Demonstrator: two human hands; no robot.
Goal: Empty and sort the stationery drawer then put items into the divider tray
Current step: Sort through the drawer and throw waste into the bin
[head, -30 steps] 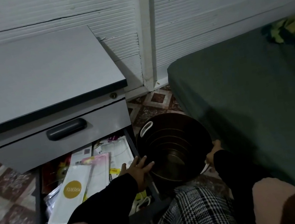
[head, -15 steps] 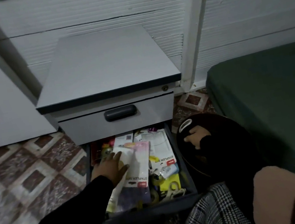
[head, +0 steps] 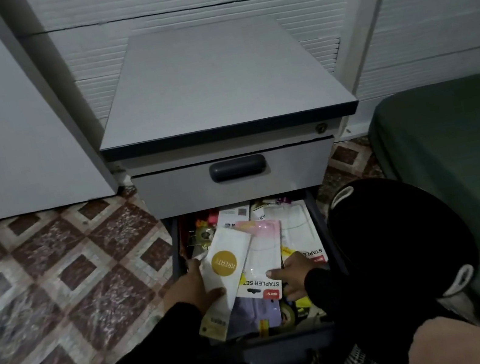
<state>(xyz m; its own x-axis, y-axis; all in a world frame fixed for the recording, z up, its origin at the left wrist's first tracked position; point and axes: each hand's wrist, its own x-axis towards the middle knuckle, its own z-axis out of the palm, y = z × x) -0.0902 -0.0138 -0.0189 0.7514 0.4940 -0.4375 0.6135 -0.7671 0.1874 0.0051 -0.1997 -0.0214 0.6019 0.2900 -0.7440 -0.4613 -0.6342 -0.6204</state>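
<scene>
At lower centre, left hand (head: 192,289) gripped the white gold-circled packet (head: 225,268) in the open grey drawer (head: 289,348); right hand (head: 293,275) lay spread-fingered on the stapler-set blister pack (head: 264,270).

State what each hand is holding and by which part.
Left hand grips the white packet with the gold circle by its left edge. Right hand rests on the stapler set pack; grip unclear.

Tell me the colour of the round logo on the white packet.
Mustard gold with white lettering, seen in the head view on the white packet.
</scene>
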